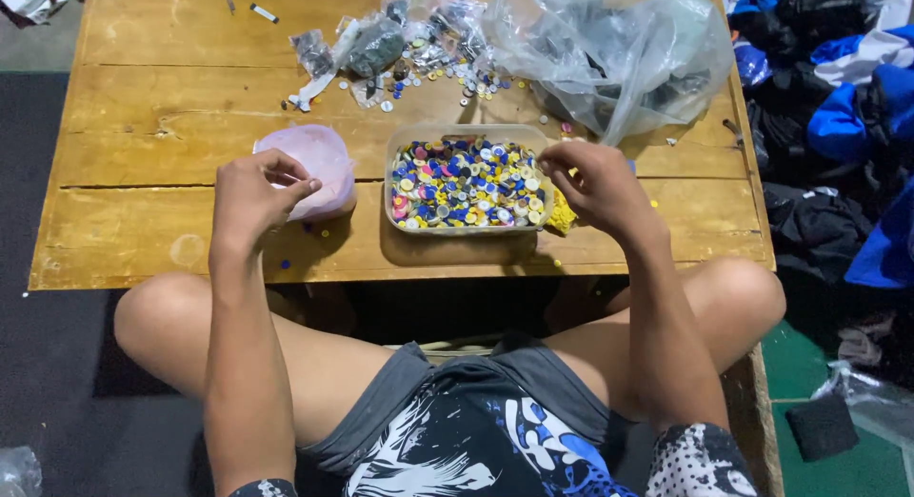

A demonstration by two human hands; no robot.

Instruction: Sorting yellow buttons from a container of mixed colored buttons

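Observation:
A shallow clear tray (pixel 392 178) full of small buttons in blue, yellow, white and pink sits on a low wooden table (pixel 143 126). My right hand (pixel 595 183) hovers at the tray's right edge, fingers curled and pinched together; what they hold is too small to tell. My left hand (pixel 252 197) is over a pink translucent container (pixel 319 164) left of the tray, thumb and fingertips pinched as if on something tiny. A yellow object (pixel 562 216) lies by the tray's right corner.
Loose buttons and small clear bags (pixel 419 49) are scattered at the table's far side, beside a large crumpled plastic bag (pixel 619 54). Blue and black clothing (pixel 828 107) is piled on the floor at right. My bare knees sit against the table's front edge.

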